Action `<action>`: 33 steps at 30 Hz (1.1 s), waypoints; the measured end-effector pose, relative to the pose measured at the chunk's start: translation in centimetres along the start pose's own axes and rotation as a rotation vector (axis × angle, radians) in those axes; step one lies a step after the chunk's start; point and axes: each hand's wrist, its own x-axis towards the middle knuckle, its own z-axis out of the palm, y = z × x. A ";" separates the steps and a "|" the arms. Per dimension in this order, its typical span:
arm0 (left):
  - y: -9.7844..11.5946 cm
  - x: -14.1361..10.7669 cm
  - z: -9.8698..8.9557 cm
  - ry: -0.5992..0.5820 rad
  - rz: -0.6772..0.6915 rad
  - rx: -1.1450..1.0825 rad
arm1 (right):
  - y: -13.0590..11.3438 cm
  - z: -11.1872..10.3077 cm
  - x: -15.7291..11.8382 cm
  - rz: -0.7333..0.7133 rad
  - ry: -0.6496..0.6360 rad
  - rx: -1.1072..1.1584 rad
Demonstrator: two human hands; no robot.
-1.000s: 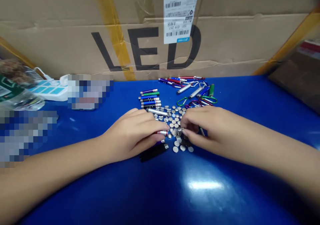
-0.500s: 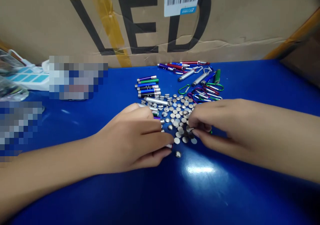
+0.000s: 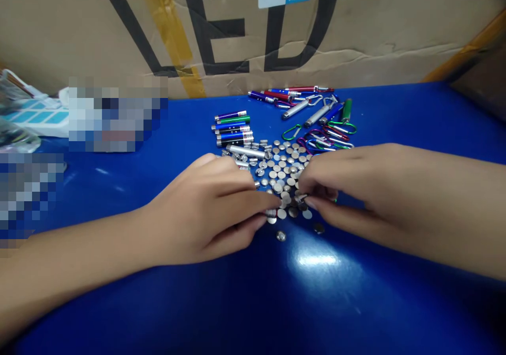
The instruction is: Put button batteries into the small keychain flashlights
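My left hand (image 3: 213, 207) is closed round a small tube, of which only a red and silver end (image 3: 271, 213) shows at the fingertips. Just right of it, my right hand (image 3: 336, 186) pinches a small silvery piece (image 3: 301, 198) between thumb and finger. Between and behind the hands lie many round button cells (image 3: 281, 175) on the blue table (image 3: 237, 313). A lone silvery cap (image 3: 281, 236) sits nearer to me, with a dark disc (image 3: 318, 228) to its right. Small metal parts and a silver tube (image 3: 247, 151) lie behind my left hand.
Coloured tubes (image 3: 233, 127) lie in a row behind my left hand. Finished-looking penlights (image 3: 296, 109) and coloured carabiners (image 3: 324, 138) are heaped at the back right. A large cardboard box (image 3: 375, 23) stands behind. A power strip (image 3: 39, 117) lies at the left.
My left hand has moved slightly right, closer to my right hand, and the end of its tube shows more. A dark disc now lies in front of my right hand. The view has tilted slightly down.
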 end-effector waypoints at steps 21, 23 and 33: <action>-7.9 -0.3 -1.0 0.243 -0.315 0.060 | -3.5 1.2 0.2 -0.324 -0.023 -0.344; -8.0 -0.3 -0.7 0.228 -0.326 0.026 | -4.1 1.8 -0.1 -0.355 0.018 -0.403; -7.6 -0.3 -0.5 0.233 -0.298 -0.109 | -5.2 2.9 -0.4 -0.354 0.041 -0.452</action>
